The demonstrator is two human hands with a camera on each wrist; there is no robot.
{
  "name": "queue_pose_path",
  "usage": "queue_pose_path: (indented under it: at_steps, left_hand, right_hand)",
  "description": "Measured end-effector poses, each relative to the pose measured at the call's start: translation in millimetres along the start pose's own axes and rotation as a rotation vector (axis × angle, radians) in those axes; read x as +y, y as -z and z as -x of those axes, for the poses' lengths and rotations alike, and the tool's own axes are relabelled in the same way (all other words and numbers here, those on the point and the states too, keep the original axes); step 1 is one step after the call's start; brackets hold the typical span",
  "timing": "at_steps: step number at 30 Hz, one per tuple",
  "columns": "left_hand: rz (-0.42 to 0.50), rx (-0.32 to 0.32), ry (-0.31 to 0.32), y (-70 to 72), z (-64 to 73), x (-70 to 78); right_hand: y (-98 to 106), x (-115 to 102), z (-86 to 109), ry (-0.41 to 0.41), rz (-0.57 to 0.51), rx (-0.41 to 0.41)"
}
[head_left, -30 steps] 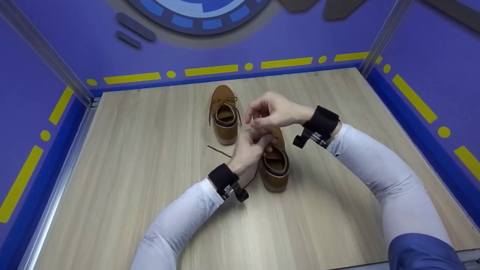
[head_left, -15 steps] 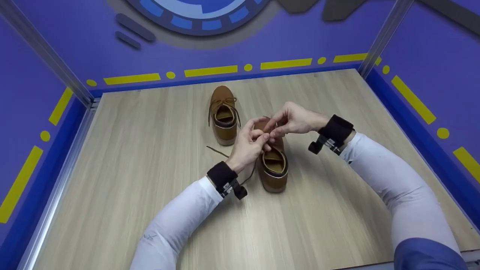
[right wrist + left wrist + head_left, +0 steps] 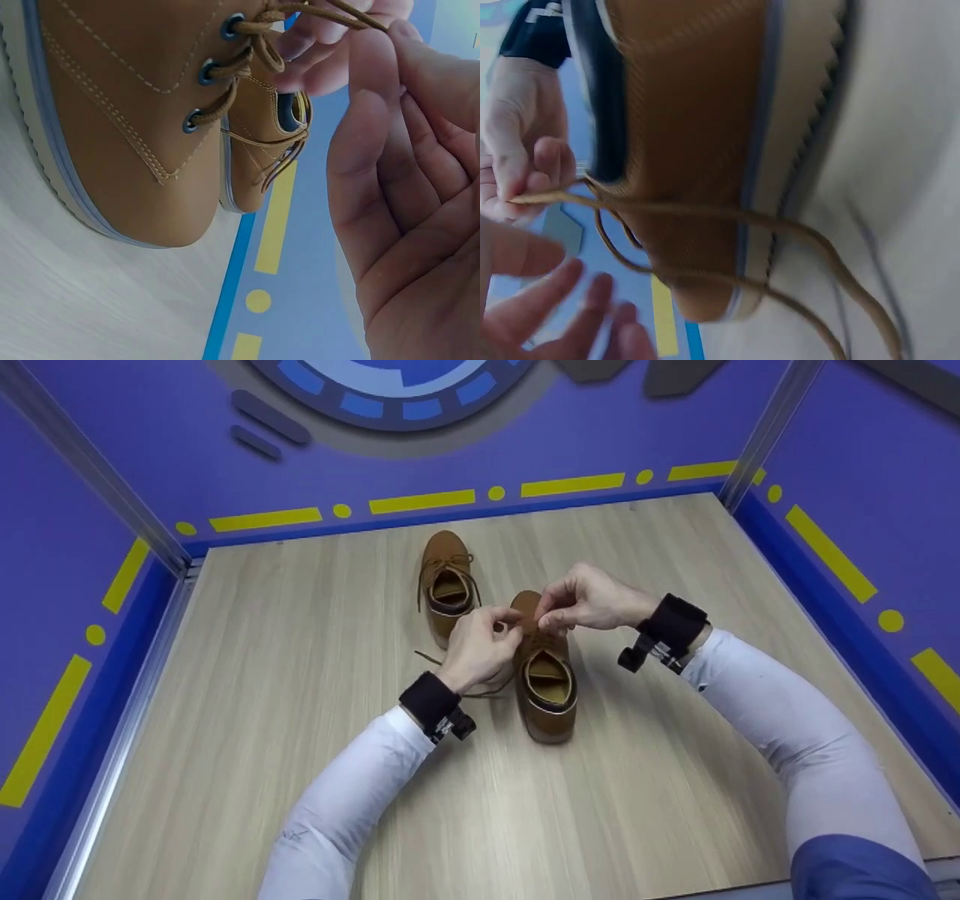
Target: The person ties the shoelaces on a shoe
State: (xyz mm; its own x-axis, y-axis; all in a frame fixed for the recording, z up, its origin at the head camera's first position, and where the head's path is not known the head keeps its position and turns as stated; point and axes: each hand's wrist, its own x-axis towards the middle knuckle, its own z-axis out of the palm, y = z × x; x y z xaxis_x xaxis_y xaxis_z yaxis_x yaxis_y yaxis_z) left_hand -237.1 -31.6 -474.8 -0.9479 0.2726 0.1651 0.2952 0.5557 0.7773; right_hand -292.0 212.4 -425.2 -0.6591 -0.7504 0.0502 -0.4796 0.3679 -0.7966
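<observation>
A brown lace-up shoe (image 3: 548, 724) stands on the wooden table, toe pointing away. My right hand (image 3: 596, 598) is over its toe side, and thumb and forefinger pinch its shoelace (image 3: 322, 13), drawn taut from the eyelets. In the left wrist view, two strands of brown lace (image 3: 667, 208) cross the shoe's side and trail down toward the table. At the shoe's left is my left hand (image 3: 476, 652), its fingers apart and slightly bent, with nothing between them. Its fingertips come close to the lacing and blur in the left wrist view.
A matching brown shoe (image 3: 446, 544) with a tied lace stands farther back, to the left. Purple walls (image 3: 450, 461) with yellow marks enclose the wooden table (image 3: 262, 660) at the back and sides. A loose lace end (image 3: 427, 657) lies left of the near shoe.
My right hand went down and right to the lacing, met the left hand's fingertips there, and now pinches the lace. My left hand has let go and drawn back left.
</observation>
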Motion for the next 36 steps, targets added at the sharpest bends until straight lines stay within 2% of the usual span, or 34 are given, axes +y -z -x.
queue_pose_path:
  at_steps: [4, 7, 13, 21, 27, 32, 36]
  left_hand:
    - [-0.087, -0.061, 0.042, -0.2, 1.5, -2.1]
    - [-0.088, -0.072, 0.022, -1.5, 1.8, -1.6]
    - [-0.032, -0.049, -0.045, -3.4, 2.5, 1.1]
    - [-0.017, -0.023, -0.067, -1.7, 3.4, 2.6]
    - [-0.085, -0.044, -0.067, 4.1, 5.4, 4.1]
    - [-0.171, -0.094, -0.094, 16.8, 14.0, 16.3]
    - [-0.166, -0.164, -0.148, 24.7, 27.3, 36.3]
  right_hand:
    - [-3.4, 1.0, -1.1, -0.045, -0.022, -0.01]
    - [-4.5, 1.2, -1.4, -0.061, -0.011, -0.015]
    - [-7.9, 4.0, -2.4, -0.097, 0.008, -0.042]
    - [-13.9, 8.3, -2.7, -0.162, -0.187, -0.084]
    - [-17.5, 9.9, -2.8, -0.192, -0.231, -0.073]
    - [-16.9, 10.7, -2.8, -0.199, -0.22, -0.039]
    - [-14.9, 10.4, -1.9, -0.188, -0.226, -0.021]
